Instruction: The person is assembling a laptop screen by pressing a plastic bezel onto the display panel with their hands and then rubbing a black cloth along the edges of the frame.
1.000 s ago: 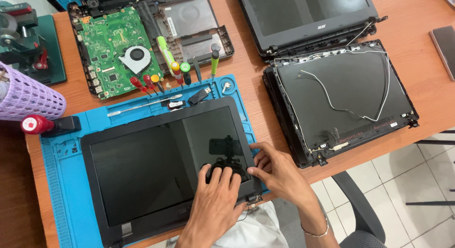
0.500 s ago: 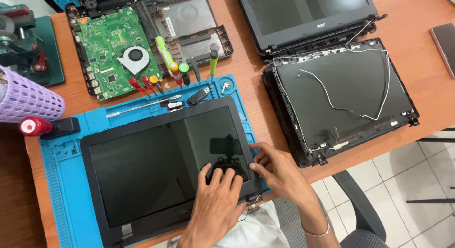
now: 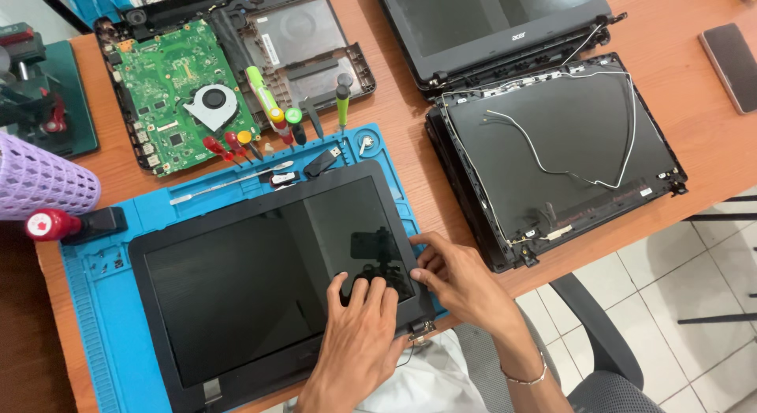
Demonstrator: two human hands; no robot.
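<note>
Wooden table (image 3: pixel 394 89), blue mat (image 3: pixel 102 318) — laptop screen panel (image 3: pixel 268 279) lies on it; left hand (image 3: pixel 364 328) flat, fingers spread on glass, right hand (image 3: pixel 457 279) pinching bezel edge.

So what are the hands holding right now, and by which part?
The laptop screen panel on the blue mat: the left hand lies flat on its glass near the lower right corner, and the right hand pinches the bezel's right edge there. Nothing is lifted.
</note>
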